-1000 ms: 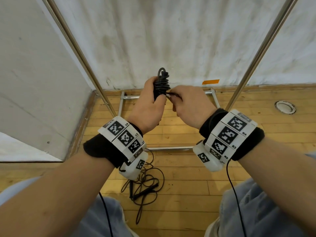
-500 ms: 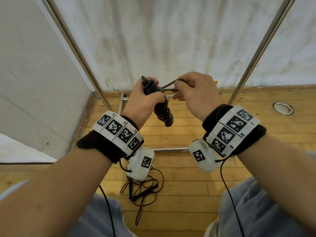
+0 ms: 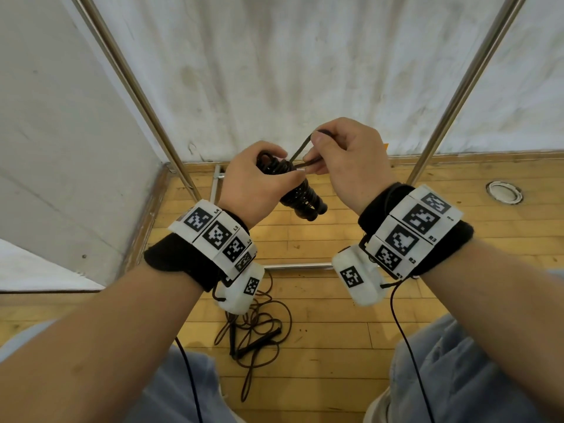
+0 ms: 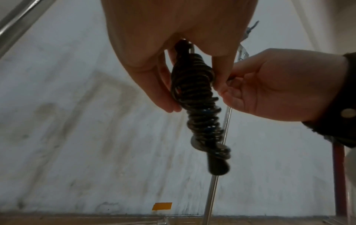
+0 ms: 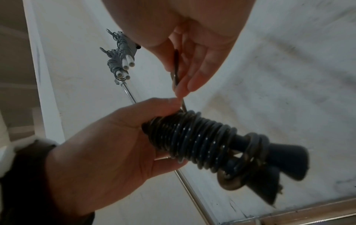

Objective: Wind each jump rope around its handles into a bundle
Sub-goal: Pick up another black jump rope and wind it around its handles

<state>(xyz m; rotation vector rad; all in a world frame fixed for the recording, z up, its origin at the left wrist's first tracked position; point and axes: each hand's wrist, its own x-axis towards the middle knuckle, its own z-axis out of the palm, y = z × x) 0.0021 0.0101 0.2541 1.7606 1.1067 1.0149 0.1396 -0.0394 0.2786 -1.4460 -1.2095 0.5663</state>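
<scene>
My left hand (image 3: 259, 178) grips the upper end of a black jump rope bundle (image 3: 302, 198), its cord coiled tightly round both handles (image 5: 198, 138) (image 4: 200, 106). The handle ends stick out below the coils, pointing down and toward me. Just to the right, my right hand (image 3: 341, 157) pinches a short free loop of the cord (image 3: 300, 151) that leads up out of the top of the coils (image 5: 176, 71). A second, unwound dark rope (image 3: 256, 334) lies in a loose tangle on the wooden floor between my knees.
Two slanted metal poles (image 3: 143, 102) (image 3: 467, 87) rise from a metal frame (image 3: 296, 266) on the floor in front of a stained white wall. Light bundled ropes (image 5: 120, 60) hang high on a pole. A round floor fitting (image 3: 503, 192) sits at right.
The bundle went from upright to tilted, handle ends down. My right hand rose from the coils and drew the free cord loop up and out to the right.
</scene>
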